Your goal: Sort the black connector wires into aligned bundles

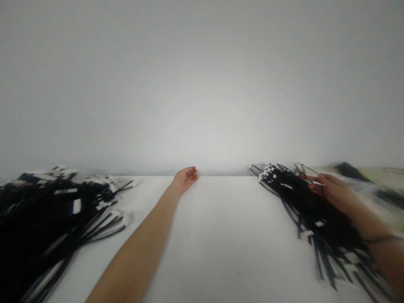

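My left hand (186,179) rests near the far edge of the white table, its fingers curled in and nothing visible in them. Over the right-hand pile of black cables with white ends (293,189), my right hand (331,191) pinches a thin black cable (307,168). That cable loops up from the pile and is blurred by motion. The right fingertips are partly smeared, and the exact grip point is hard to see.
A larger heap of black cables with white tags (75,206) covers the table's left side. Clear plastic and dark items (362,181) lie at the far right. The table (221,235) meets a pale wall (208,92) behind.
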Action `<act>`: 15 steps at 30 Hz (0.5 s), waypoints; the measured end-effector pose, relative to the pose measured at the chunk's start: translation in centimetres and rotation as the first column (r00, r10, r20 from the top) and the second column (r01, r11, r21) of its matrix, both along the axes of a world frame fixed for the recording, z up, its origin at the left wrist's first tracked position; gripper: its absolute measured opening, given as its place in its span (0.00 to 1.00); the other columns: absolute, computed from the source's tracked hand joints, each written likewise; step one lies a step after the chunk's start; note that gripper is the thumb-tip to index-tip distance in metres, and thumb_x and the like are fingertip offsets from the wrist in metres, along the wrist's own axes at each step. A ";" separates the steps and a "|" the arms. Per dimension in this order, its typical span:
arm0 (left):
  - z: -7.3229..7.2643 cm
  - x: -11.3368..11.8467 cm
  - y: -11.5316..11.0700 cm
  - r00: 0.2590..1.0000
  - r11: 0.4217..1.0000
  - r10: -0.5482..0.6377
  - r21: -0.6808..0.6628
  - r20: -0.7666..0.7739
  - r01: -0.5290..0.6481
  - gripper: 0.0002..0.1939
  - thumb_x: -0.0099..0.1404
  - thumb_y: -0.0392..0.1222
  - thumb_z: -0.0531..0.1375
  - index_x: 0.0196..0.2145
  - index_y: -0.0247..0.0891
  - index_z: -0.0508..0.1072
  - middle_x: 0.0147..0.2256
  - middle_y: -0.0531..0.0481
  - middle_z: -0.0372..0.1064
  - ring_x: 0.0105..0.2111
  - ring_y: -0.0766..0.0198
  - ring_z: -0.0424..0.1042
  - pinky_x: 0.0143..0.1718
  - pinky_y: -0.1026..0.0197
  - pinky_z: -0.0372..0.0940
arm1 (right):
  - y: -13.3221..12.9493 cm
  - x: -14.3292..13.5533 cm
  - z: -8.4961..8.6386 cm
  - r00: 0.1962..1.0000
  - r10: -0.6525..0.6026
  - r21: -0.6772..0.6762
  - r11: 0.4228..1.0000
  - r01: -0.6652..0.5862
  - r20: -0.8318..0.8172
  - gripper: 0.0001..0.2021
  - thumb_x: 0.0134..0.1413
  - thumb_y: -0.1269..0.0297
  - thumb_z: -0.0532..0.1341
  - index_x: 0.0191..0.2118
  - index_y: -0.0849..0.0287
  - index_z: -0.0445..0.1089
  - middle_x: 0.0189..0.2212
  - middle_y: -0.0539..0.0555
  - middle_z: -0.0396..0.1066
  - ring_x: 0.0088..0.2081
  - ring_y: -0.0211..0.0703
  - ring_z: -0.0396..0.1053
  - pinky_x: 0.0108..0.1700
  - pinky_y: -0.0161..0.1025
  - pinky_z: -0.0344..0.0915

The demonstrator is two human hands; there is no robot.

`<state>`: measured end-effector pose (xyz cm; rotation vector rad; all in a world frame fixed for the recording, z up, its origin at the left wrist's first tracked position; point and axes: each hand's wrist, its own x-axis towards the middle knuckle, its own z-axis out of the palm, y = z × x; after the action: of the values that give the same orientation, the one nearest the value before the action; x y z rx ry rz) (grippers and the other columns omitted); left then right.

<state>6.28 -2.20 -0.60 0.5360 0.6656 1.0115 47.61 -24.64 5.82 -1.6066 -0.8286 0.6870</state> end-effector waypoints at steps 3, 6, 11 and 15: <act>0.1 0.0 -0.1 0.999 1.000 0.003 0.023 -0.037 -0.002 0.03 0.52 0.28 0.55 0.24 0.30 0.66 0.22 0.47 0.63 0.21 0.70 0.63 0.26 0.65 0.63 | 0.4 -0.3 0.1 0.999 0.032 0.022 0.999 -0.032 0.006 0.07 0.50 0.59 0.52 0.29 0.57 0.56 0.47 0.61 0.61 0.37 0.42 0.67 0.36 0.35 0.63; 0.2 0.1 -0.3 0.999 0.999 0.014 0.030 -0.052 -0.012 0.02 0.51 0.28 0.55 0.23 0.29 0.66 0.21 0.47 0.63 0.22 0.70 0.63 0.26 0.65 0.63 | 0.5 -0.9 1.7 0.998 0.053 0.051 0.997 -0.052 -0.019 0.06 0.50 0.60 0.51 0.28 0.57 0.55 0.47 0.62 0.62 0.43 0.44 0.65 0.39 0.38 0.62; 0.0 0.0 -0.3 0.998 0.999 0.020 0.042 -0.052 -0.018 0.02 0.51 0.28 0.55 0.23 0.29 0.66 0.21 0.47 0.63 0.22 0.69 0.63 0.26 0.65 0.63 | -0.5 -1.9 6.0 0.998 0.062 0.215 0.975 -0.053 -0.032 0.09 0.53 0.65 0.44 0.25 0.58 0.54 0.52 0.63 0.54 0.49 0.44 0.59 0.43 0.42 0.60; 0.1 0.0 -0.4 0.998 0.999 0.027 0.049 -0.053 -0.024 0.02 0.51 0.28 0.55 0.23 0.29 0.66 0.21 0.47 0.63 0.21 0.69 0.63 0.26 0.65 0.62 | -1.2 -2.2 7.3 0.999 -0.038 0.380 0.924 0.037 -0.006 0.12 0.54 0.64 0.43 0.27 0.59 0.59 0.58 0.60 0.41 0.55 0.43 0.50 0.45 0.40 0.57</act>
<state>6.33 -2.58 -0.55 0.6001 0.6990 1.0420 45.46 -25.86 13.15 -1.2667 -0.8705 0.4623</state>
